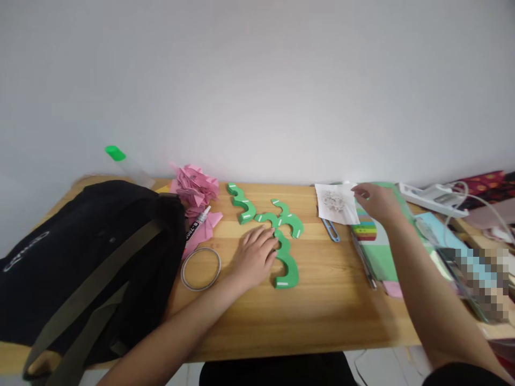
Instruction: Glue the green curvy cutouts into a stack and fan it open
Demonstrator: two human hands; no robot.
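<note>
My left hand (255, 256) lies flat on the wooden table (322, 300), fingers stretched out and touching a curved green paper piece (286, 262). More green curved pieces (241, 203) lie just beyond it. My right hand (376, 201) reaches to the back right, its fingertips pinching the edge of a white paper sheet (336, 203) with a grey pattern. A striped coloured paper pad (364, 230) lies under that hand.
A black bag (80, 257) with olive straps fills the left side. Pink folded paper (195, 187), a glue tube (196, 222), a wire ring (201, 268), a blue clip (330, 229), a pen (364, 262), a green-capped bottle (124, 163) and a white power strip (432, 197) are around.
</note>
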